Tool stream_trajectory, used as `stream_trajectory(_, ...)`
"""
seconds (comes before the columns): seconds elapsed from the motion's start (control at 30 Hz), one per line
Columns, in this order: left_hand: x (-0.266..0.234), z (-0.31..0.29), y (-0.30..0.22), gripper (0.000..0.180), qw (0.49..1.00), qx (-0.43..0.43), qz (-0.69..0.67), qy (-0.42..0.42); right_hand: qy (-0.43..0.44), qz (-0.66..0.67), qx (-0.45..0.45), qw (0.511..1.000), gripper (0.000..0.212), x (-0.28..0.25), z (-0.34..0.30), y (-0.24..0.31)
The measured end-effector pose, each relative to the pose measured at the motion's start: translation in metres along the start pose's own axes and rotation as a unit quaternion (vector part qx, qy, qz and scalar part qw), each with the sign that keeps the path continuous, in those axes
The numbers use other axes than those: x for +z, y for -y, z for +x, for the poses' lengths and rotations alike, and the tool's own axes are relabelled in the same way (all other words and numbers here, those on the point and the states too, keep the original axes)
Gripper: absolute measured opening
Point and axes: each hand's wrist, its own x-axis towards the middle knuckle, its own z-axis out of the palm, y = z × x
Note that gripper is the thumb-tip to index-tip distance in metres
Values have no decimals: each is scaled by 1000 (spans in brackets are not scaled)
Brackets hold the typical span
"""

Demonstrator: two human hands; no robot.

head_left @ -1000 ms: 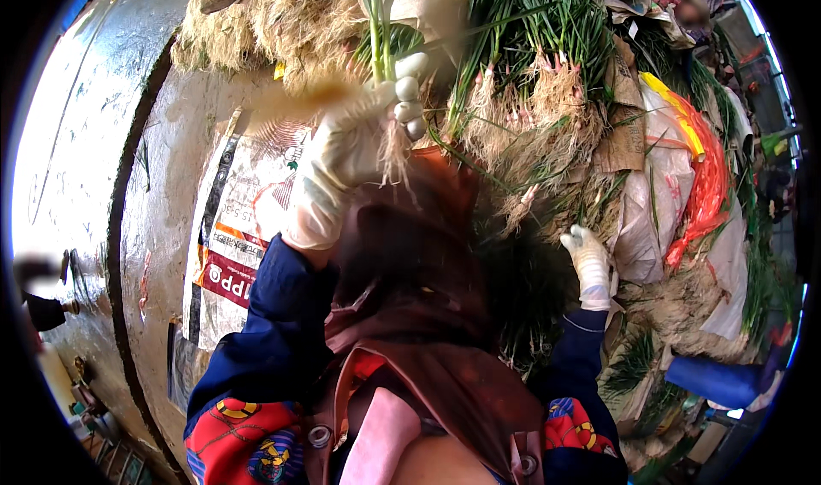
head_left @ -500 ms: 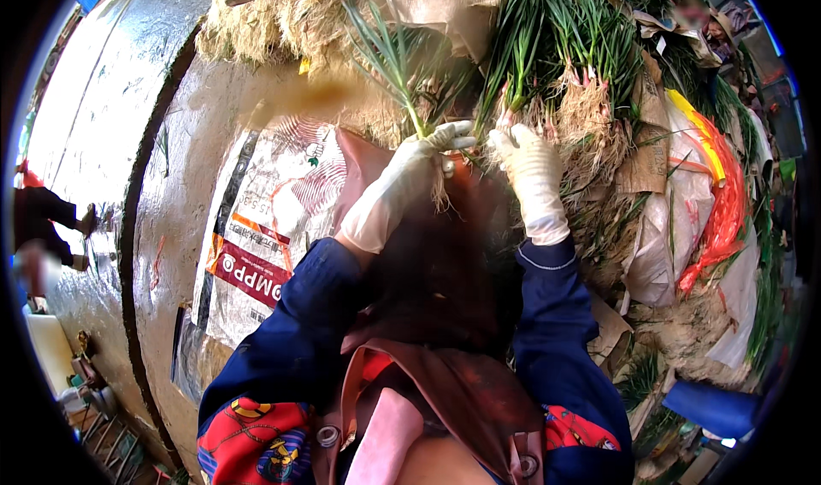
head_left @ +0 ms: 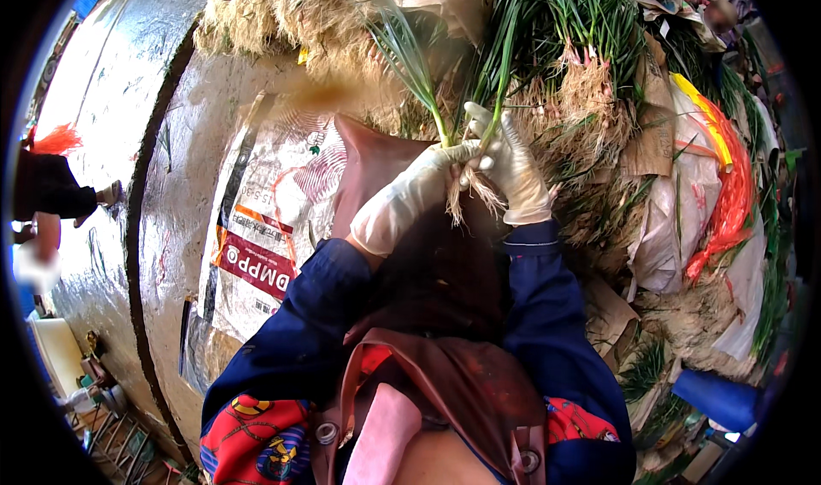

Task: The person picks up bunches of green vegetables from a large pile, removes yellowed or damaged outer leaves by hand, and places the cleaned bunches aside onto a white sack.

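Both of my hands wear whitish gloves and meet in front of me above a dark red apron [head_left: 419, 288]. My left hand [head_left: 412, 187] is closed round a few spring onions [head_left: 443, 124], their green leaves pointing up and away, pale roots [head_left: 481, 196] hanging below the fingers. My right hand [head_left: 518, 170], right beside it, grips another spring onion stalk [head_left: 494, 119] with long green leaves. Its thumb and fingers are bent round the stem and partly hide it. The two hands almost touch at the root ends.
A heap of spring onions with tangled roots [head_left: 590, 100] lies beyond my right hand. Dry, straw-coloured roots [head_left: 291, 19] are piled at the far left. A printed white sack [head_left: 299, 177] lies left of me, orange plastic netting [head_left: 727, 211] on the right. Another person's dark-clad leg [head_left: 60, 184] shows far left.
My right hand has drawn back from the heap and moved left with a spring onion, up to my left hand. The left hand has shifted slightly right, keeping its spring onions.
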Motion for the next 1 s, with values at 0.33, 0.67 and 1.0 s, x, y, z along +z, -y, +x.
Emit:
stream_trajectory(0.33,4,9,15,20,990,-32,-69,-120,-256,-214,-190,923,11,-18,31,-35)
stream_trajectory(0.67,20,-20,14,24,984,-51,-171,-26,101,-353,-154,917,27,-59,16,-45)
stream_trajectory(1.0,36,-31,2,17,974,-68,-158,-148,-105,-64,-113,986,15,35,-10,-39)
